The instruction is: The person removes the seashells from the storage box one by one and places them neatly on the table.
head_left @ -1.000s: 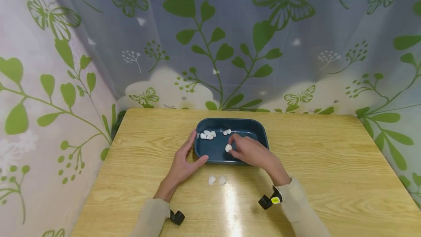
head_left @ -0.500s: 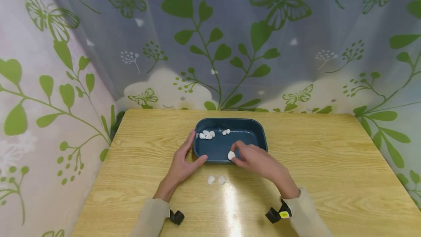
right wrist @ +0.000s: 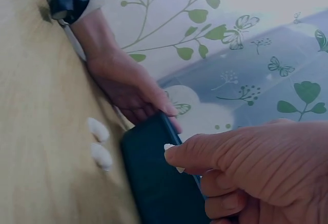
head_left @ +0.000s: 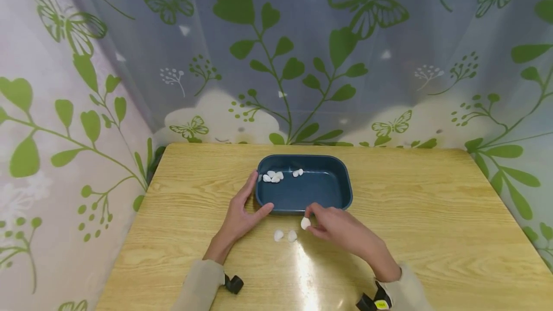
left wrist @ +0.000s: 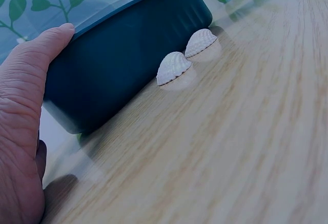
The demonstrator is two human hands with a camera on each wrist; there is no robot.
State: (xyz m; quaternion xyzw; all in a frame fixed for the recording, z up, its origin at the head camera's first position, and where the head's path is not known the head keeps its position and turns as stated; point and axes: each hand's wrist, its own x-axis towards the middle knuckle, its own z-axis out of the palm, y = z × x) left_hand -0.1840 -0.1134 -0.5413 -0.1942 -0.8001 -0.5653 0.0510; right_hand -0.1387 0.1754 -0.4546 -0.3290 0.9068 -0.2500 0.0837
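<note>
A dark blue, rounded rectangular dish [head_left: 308, 196] sits on the table. My left hand [head_left: 238, 215] rests against its near left corner, thumb along the front rim and fingers at the left side, spread fairly straight. Between thumb and forefinger my right hand [head_left: 343, 232] pinches a small white seashell [head_left: 306, 223], just in front of the dish's near rim. Two ribbed white seashells [left wrist: 174, 69] stand side by side on the wood before the dish. Inside the dish, a cluster of several white shells [head_left: 273, 176] lies at the left, with two smaller ones [head_left: 298, 173] near the back wall.
The wooden table [head_left: 194, 172] has its far edge against a curtain [head_left: 302, 100] printed with leaves and butterflies. Another curtain [head_left: 78, 157] hangs along the left side. Small black cameras [head_left: 234, 284] are strapped at both wrists.
With the shell pinched in its fingers, my right hand has come from inside the dish, over the near rim, toward me. The left hand has stayed at the corner.
</note>
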